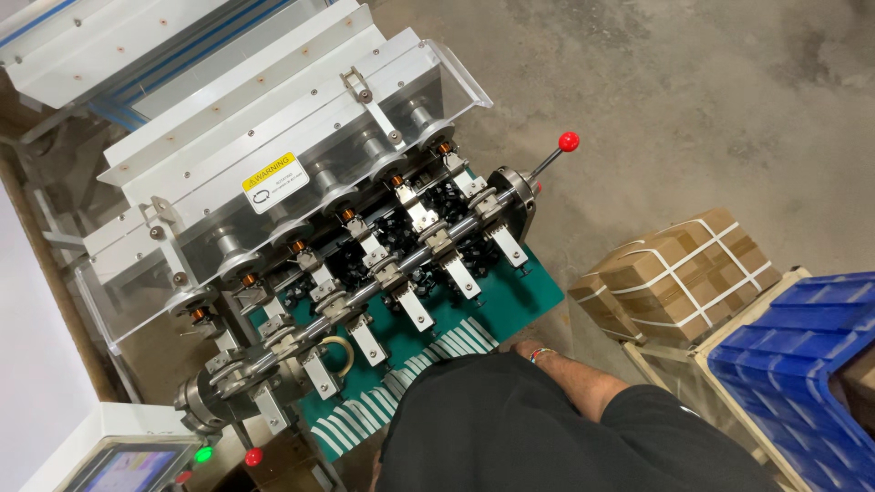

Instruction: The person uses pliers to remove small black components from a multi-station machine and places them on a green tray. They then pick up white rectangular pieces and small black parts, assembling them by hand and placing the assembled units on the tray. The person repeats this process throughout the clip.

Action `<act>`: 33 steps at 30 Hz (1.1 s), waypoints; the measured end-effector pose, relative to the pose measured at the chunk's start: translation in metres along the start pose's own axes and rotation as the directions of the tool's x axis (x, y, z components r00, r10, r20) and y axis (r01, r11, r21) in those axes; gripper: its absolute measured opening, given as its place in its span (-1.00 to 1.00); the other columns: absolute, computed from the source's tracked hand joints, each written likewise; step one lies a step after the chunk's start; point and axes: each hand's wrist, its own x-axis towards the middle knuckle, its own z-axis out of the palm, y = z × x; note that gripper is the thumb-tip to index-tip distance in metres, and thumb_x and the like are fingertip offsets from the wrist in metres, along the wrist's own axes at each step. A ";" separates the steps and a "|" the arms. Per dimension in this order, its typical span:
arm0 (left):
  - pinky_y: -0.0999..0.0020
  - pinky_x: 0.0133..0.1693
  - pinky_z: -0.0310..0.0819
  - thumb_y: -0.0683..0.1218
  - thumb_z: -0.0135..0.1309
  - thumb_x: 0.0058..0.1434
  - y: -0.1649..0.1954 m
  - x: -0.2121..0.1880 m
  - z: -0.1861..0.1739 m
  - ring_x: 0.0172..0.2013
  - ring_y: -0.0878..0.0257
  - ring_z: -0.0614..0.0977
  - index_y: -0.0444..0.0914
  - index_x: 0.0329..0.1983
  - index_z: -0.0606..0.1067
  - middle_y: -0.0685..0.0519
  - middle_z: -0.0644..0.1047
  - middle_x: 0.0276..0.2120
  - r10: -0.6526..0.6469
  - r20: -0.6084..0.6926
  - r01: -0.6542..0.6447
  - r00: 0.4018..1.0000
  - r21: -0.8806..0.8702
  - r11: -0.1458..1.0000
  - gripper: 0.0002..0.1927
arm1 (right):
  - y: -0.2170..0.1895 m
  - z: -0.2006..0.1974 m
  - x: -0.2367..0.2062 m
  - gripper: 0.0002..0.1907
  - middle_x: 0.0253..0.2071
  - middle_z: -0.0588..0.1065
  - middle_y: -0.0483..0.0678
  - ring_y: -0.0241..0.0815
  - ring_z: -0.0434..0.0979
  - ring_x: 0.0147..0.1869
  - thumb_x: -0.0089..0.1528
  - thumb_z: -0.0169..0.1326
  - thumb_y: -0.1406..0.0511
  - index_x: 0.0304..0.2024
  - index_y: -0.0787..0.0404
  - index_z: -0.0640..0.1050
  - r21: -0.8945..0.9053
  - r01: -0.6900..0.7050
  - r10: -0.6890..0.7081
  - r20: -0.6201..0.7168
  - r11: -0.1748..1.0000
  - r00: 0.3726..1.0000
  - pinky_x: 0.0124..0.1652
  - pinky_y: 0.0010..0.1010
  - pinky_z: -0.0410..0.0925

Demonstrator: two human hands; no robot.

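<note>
A multi-spindle winding machine (365, 219) stands in front of me, with several small copper-coloured coils (298, 246) in a row under a clear guard. A green mat (497, 296) with white strips (460, 342) lies at its front edge. My right hand (526, 347) rests at the near edge of that mat, next to the strips. Only the wrist with a beaded band and a bit of the hand show; my black shirt hides the fingers. My left hand is out of view. A yellowish ring (337, 355) sits on the mat by the left spindles.
A lever with a red knob (569, 141) sticks out at the machine's right end, and a second red knob (253, 456) sits low on the left. A control screen (128, 466) with a green light (203, 453) is at bottom left. Strapped cardboard boxes (679, 273) and blue bins (811, 337) stand to the right on a concrete floor.
</note>
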 end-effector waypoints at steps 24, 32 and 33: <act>0.20 0.08 0.40 0.15 -0.07 0.35 0.010 -0.051 -0.030 0.07 0.12 0.52 -0.24 0.40 0.33 -0.09 0.46 0.19 0.098 -0.051 -0.098 0.994 0.019 0.995 -0.38 | -0.030 -0.003 0.008 -0.49 0.16 0.55 0.12 0.12 0.53 0.27 0.20 0.07 0.01 0.13 0.06 0.59 0.012 0.087 -0.087 0.011 0.996 0.996 0.20 -0.17 0.39; 0.21 -0.04 0.45 0.09 0.00 0.31 0.029 -0.049 -0.025 -0.05 0.14 0.56 -0.24 0.34 0.38 -0.07 0.52 0.09 0.124 -0.037 -0.123 0.992 0.037 0.992 -0.42 | -0.043 -0.006 0.005 -0.51 0.24 0.50 0.12 0.12 0.51 0.29 0.22 0.04 0.06 0.13 0.11 0.58 -0.120 0.301 -0.298 0.044 0.946 0.954 0.22 -0.21 0.38; 0.22 -0.05 0.46 0.08 0.01 0.30 0.029 -0.048 -0.025 -0.07 0.14 0.56 -0.24 0.33 0.39 -0.07 0.53 0.07 0.124 -0.038 -0.123 0.992 0.036 0.992 -0.43 | -0.046 -0.008 0.004 -0.49 0.24 0.49 0.13 0.11 0.51 0.30 0.23 0.04 0.05 0.15 0.13 0.56 -0.119 0.245 -0.240 0.052 0.962 0.969 0.22 -0.21 0.38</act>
